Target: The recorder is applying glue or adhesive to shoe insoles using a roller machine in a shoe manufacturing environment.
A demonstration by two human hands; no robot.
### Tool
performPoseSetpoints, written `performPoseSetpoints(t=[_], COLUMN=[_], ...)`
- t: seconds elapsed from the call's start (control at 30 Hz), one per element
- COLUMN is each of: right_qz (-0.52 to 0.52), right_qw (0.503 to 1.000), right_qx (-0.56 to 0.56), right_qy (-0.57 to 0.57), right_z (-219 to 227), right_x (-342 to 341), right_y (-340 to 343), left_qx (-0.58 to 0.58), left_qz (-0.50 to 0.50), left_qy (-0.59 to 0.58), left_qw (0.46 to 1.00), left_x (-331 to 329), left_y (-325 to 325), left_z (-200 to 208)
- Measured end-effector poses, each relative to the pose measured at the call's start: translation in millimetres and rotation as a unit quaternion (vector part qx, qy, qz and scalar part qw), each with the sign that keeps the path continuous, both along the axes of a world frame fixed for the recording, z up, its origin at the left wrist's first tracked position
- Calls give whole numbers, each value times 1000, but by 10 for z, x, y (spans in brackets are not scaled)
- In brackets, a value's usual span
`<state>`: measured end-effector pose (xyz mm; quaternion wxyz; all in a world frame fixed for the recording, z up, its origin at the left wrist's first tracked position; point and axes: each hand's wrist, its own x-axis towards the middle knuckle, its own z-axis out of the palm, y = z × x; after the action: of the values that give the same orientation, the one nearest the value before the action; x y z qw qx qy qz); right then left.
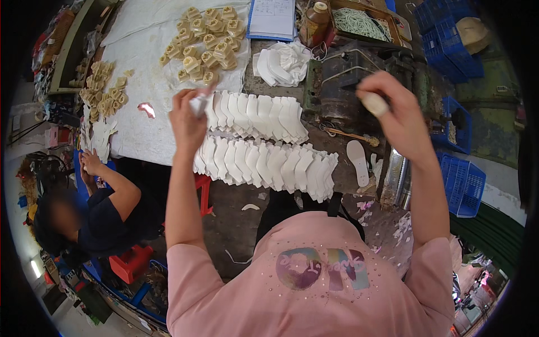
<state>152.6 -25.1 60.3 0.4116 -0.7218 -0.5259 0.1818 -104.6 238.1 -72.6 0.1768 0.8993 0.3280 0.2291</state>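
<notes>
My left hand [190,121] is raised over the left end of the far row of white curved pieces [255,115]. Its fingers are closed round a small white piece [198,105], partly hidden and blurred. A second row of white curved pieces [264,163] lies nearer to me, the pieces overlapping in a line. My right hand [401,115] is lifted at the right, above the dark machine [351,84], with its fingers curled. At its thumb shows a rounded cream-coloured thing [374,105]; whether it is gripped or worn on the thumb I cannot make out.
Cream moulded parts [210,39] are heaped on the white cloth [146,62]. White fabric pieces [281,63], a clipboard [272,19] and a box of cord [362,25] lie beyond. Right are an insole [357,163] and blue baskets [461,182]. A co-worker [106,208] sits left.
</notes>
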Motion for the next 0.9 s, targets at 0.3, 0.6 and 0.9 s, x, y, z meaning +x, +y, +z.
performPoseSetpoints(t=[0.3,0.6,0.9], right_qz=[42,16,133], right_qw=[984,956,973], right_qx=[-95,-215,-179], right_qy=[142,199,-53], right_z=[-1138,-2302,-2492], right_x=[-571,-1059,-1442], right_y=[1570,2566,2570], left_qx=[-49,-219,-330], left_qz=[-114,-55,2], left_qy=[263,152,154], left_qw=[957,962,931], left_x=[-612,-763,-1037], left_y=[265,-77,-325], left_z=[-728,-230,-80])
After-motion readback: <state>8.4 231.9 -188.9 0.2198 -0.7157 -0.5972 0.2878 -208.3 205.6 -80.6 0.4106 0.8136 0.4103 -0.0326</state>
